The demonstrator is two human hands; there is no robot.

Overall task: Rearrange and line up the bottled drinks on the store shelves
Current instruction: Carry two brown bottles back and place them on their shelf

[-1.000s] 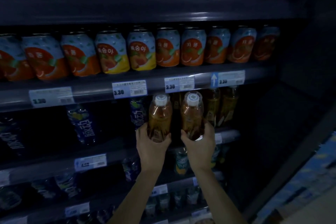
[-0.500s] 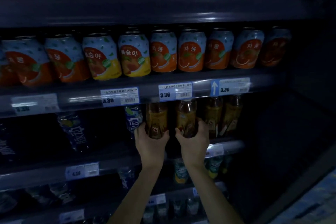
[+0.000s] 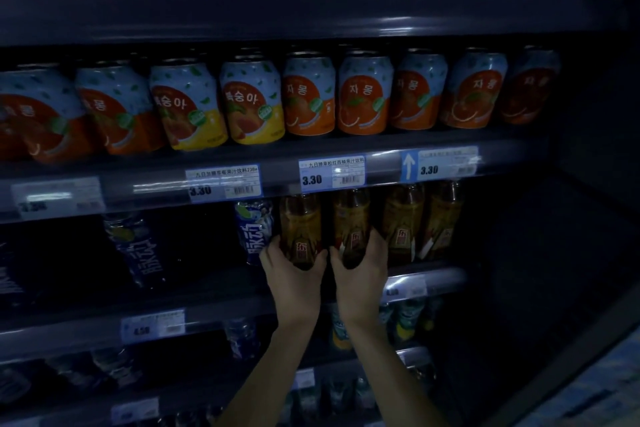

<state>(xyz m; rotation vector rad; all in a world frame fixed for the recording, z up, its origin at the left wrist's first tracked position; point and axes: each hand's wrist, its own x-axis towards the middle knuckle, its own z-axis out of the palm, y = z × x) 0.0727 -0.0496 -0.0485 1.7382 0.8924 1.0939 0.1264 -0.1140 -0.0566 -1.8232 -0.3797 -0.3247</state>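
My left hand (image 3: 293, 276) grips the base of an amber tea bottle (image 3: 300, 225), and my right hand (image 3: 362, 270) grips a second amber tea bottle (image 3: 350, 222) right beside it. Both bottles stand upright inside the dark middle shelf, their caps hidden behind the price rail. Two more amber tea bottles (image 3: 403, 218) (image 3: 443, 218) stand in line to the right. A blue bottle (image 3: 254, 227) stands just left of my left hand, touching or nearly touching its fingers.
Above runs a row of fruit drink cans (image 3: 308, 95) on a shelf with 3.30 price tags (image 3: 331, 174). Another blue bottle (image 3: 138, 246) leans further left. Lower shelves (image 3: 207, 315) hold more bottles in the dark. The cabinet's side wall (image 3: 571, 218) closes the right.
Both hands have pushed the two tea bottles back and under the upper shelf rail; their white caps, visible a second ago, are now hidden. The view has shifted closer.
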